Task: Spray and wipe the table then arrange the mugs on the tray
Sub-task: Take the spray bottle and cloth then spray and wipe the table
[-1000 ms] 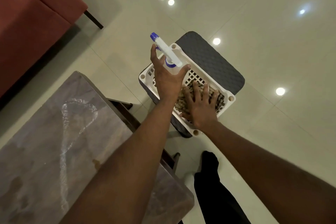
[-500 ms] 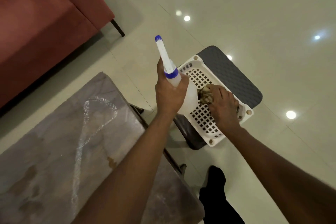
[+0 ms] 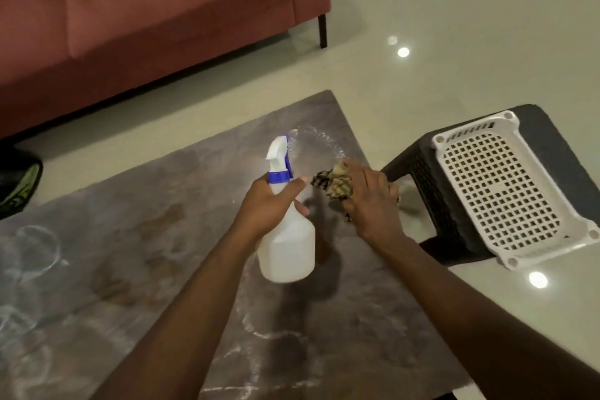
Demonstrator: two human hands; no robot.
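The left hand (image 3: 268, 201) is wrapped around the neck of the spray bottle (image 3: 287, 247), fingers curled just under its blue collar, thumb lying across the front. The fingertips on the far side of the neck are hidden. The bottle is held above the table (image 3: 130, 237), tilted, its white trigger head pointing away toward the far edge; whether a finger rests on the trigger cannot be told. Its body looks translucent white, and any liquid level inside is hard to make out.

The right hand (image 3: 370, 198) is clenched on a bunched checked cloth (image 3: 336, 182), which sticks out to the left past the knuckles; the fingertips are buried in the folds. The hand is near the table's right edge, and whether the cloth touches the surface cannot be told.

The table is a dark marbled slab with pale veins. Faint clear outlines at its left side may be glass items, but they are too blurred to name; no mugs or tray can be picked out.

To the right, beside the table, a dark stool (image 3: 431, 191) carries a white perforated basket (image 3: 500, 191), its near corner close to the frame's edge. A red sofa (image 3: 146, 19) runs behind, cut off at the top and left. A dark object at the left edge is also cut off.
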